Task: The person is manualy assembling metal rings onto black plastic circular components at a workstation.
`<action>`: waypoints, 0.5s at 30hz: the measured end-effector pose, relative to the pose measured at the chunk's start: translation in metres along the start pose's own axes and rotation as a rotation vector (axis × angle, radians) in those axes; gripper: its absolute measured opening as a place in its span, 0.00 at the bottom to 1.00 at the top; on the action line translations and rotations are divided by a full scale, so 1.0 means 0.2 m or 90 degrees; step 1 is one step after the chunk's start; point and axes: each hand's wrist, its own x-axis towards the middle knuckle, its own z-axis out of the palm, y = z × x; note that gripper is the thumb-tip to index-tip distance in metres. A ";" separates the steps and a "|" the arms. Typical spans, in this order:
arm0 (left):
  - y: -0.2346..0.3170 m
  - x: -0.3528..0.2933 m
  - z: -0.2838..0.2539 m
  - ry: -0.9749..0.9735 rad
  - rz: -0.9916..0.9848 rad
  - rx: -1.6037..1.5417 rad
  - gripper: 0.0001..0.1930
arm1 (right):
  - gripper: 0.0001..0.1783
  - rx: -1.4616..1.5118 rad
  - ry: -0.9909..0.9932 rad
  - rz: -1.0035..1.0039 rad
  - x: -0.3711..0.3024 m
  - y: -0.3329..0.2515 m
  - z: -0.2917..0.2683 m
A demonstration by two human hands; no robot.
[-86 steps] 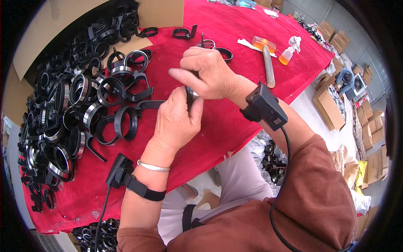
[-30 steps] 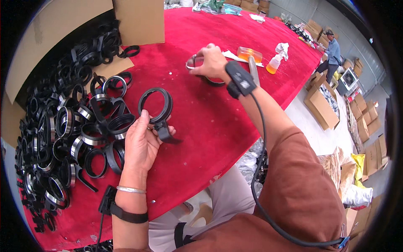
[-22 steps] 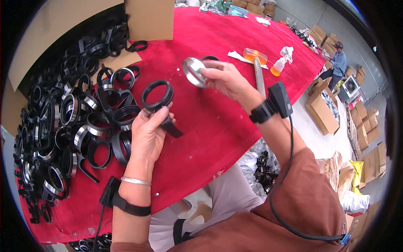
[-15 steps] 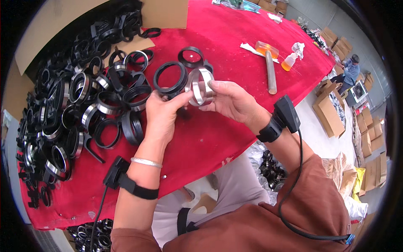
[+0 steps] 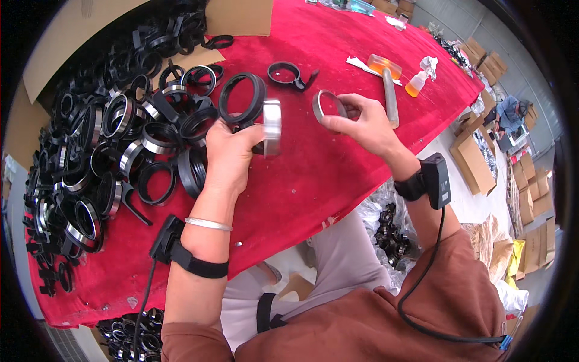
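My left hand (image 5: 229, 148) is closed, its thumb pressing a wide silver metal ring (image 5: 273, 128) that is slightly blurred. A thick black ring (image 5: 224, 102) rises from behind the same hand's fingers; whether they grip it too is hidden. Farther right, my right hand (image 5: 368, 125) pinches a thinner metal ring (image 5: 318, 107) between thumb and fingers, above the red cloth and apart from the left hand's ring. Between and beyond the hands, a black ring with a lever-like arm (image 5: 282, 83) lies on the cloth.
A large heap of black and silver rings (image 5: 158, 145) covers the table's left side, beside cardboard (image 5: 238, 18). At the right on the red cloth (image 5: 289, 199) lie a mallet with an amber head (image 5: 391, 99) and a spray bottle (image 5: 415, 85). Beyond the edge are boxes (image 5: 472, 163) and a person (image 5: 511, 113).
My hands have moved apart: the right went right with the thinner ring, the left kept the wide silver ring. The black ring with the arm now lies farther right and turned.
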 end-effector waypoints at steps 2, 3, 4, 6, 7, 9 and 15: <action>0.06 -0.04 0.01 -0.068 -0.131 -0.230 0.14 | 0.33 -0.149 -0.046 0.032 0.01 0.06 -0.03; 0.03 -0.03 -0.01 -0.111 -0.151 -0.279 0.13 | 0.35 -0.262 -0.028 -0.033 0.01 0.13 -0.01; 0.00 -0.01 -0.02 -0.111 -0.149 -0.272 0.13 | 0.37 -0.373 -0.011 -0.099 0.01 0.13 0.01; -0.02 0.00 -0.03 -0.237 -0.239 -0.375 0.12 | 0.35 -0.379 -0.036 -0.064 -0.01 0.10 0.01; -0.02 0.00 -0.03 -0.255 -0.247 -0.398 0.13 | 0.35 -0.340 0.047 -0.139 -0.02 0.08 0.03; -0.02 -0.01 -0.03 -0.269 -0.259 -0.424 0.14 | 0.34 -0.175 0.102 -0.194 -0.05 -0.04 0.04; -0.04 0.01 -0.08 -0.403 -0.208 -0.423 0.17 | 0.42 -0.051 0.173 -0.492 -0.19 -0.43 0.19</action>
